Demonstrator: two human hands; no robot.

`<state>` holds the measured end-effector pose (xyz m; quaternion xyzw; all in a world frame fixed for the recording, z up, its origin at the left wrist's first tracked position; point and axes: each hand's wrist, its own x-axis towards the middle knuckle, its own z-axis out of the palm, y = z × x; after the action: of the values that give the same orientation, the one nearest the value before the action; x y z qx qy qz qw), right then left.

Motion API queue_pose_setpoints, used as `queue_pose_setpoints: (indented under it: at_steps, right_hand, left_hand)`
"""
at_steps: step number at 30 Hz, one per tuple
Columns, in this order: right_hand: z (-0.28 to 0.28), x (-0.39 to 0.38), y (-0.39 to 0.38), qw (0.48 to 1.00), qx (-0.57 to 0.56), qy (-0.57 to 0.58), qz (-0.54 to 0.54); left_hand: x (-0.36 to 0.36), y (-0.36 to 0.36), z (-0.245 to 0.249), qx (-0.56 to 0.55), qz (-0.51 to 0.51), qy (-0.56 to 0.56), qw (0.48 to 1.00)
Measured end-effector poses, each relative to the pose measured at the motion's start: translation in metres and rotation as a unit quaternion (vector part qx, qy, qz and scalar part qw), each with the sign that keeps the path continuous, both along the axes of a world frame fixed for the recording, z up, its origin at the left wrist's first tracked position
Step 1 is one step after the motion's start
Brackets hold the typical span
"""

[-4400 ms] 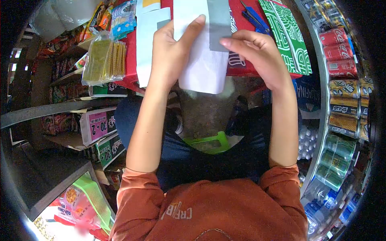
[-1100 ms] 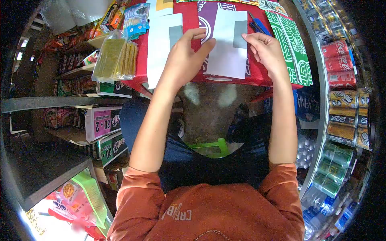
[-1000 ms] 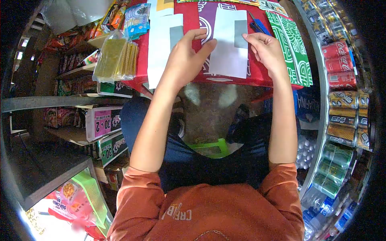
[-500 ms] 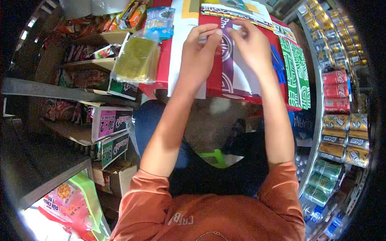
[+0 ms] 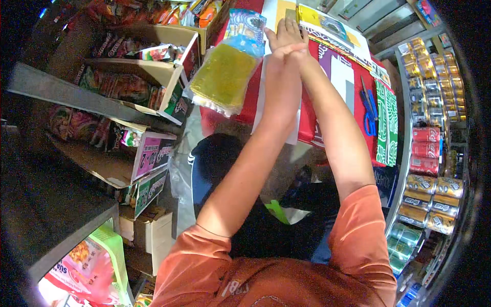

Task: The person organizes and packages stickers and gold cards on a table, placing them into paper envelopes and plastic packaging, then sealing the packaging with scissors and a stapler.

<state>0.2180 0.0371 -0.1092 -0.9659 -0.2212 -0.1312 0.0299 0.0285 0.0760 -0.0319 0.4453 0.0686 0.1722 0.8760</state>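
Note:
My right hand point(image 5: 289, 35) lies flat with fingers stretched out over the white-and-yellow paper on a red-covered table point(image 5: 254, 82). My left hand point(image 5: 285, 55) is just below it, overlapping the right hand's base; its fingers look curled, and whatever they may hold is hidden. To the left are a plastic-wrapped stack of yellow-green sheets point(image 5: 220, 77) and some blue patterned packets point(image 5: 246, 28). Right of my hands lies a purple and white patterned sheet point(image 5: 340, 74). Blue-handled scissors point(image 5: 370, 110) rest by a green and white patterned piece point(image 5: 387, 123).
Shelf boxes of packaged food point(image 5: 128, 87) stand on the left, with a metal rail point(image 5: 71, 92) in front. At right are stacked red cans point(image 5: 425, 148) and gold cans point(image 5: 429, 202). A red-and-white packet point(image 5: 82, 271) sits at lower left.
My hands have come together, farther forward on the table; the right one has flattened out from a curled, pinching pose. The view has shifted, and the scissors now show more fully.

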Motion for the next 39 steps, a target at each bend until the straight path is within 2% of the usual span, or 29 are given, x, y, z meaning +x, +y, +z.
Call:
queue_pose_setpoints:
  at_steps: [2,3,6,9,12,13,16,19,22,26,27,34,35,39]
  right_hand:
    - [-0.007,0.003,-0.002,0.999,0.033,0.005,0.002]
    - [0.005,-0.008,-0.004,1.000,-0.019,0.014,0.015]
    - [0.002,-0.006,-0.002,0.999,0.051,0.007,-0.005]
    - [0.016,-0.003,-0.006,0.994,0.098,0.052,0.008]
    - [0.030,-0.009,-0.009,0.989,0.133,0.051,-0.038]
    - [0.032,-0.011,-0.009,0.990,0.134,-0.014,-0.052]
    - [0.040,-0.019,-0.014,0.983,0.132,-0.094,-0.082]
    - [0.053,-0.024,-0.022,0.977,0.140,-0.094,-0.129]
    - [0.046,-0.005,-0.042,0.959,0.240,-0.025,-0.148]
    - [0.042,0.012,-0.069,0.931,0.284,0.074,-0.218]
    - [0.042,0.016,-0.076,0.927,0.308,0.096,-0.192]
    - [0.064,0.041,-0.084,0.815,0.516,0.195,-0.177]
    - [0.059,0.062,-0.092,0.846,0.463,0.161,-0.208]
    - [0.063,0.087,-0.096,0.885,0.412,0.183,-0.118]
  left_hand:
    - [0.002,-0.002,-0.005,0.012,0.008,-0.004,1.000]
    - [0.001,-0.003,-0.002,0.011,0.013,-0.006,1.000]
    - [-0.001,-0.005,0.001,-0.005,0.002,-0.004,1.000]
    - [-0.002,-0.003,0.002,-0.017,-0.011,0.001,1.000]
    - [-0.004,-0.002,0.005,-0.026,-0.022,0.007,0.999]
    - [-0.004,-0.003,0.006,-0.028,-0.026,0.010,0.999]
    - [-0.003,-0.002,0.003,-0.025,-0.031,0.005,0.999]
    - [-0.003,-0.003,0.003,-0.025,-0.039,-0.001,0.999]
    - [-0.002,-0.003,0.001,-0.025,-0.046,0.011,0.999]
    - [-0.002,-0.005,0.002,-0.036,-0.050,0.008,0.998]
    - [-0.003,-0.005,0.004,-0.040,-0.050,0.008,0.998]
    - [0.000,-0.020,-0.002,-0.061,-0.063,0.003,0.996]
    - [0.000,-0.022,-0.003,-0.058,-0.065,0.005,0.996]
    - [-0.001,-0.024,-0.002,-0.053,-0.067,0.010,0.996]
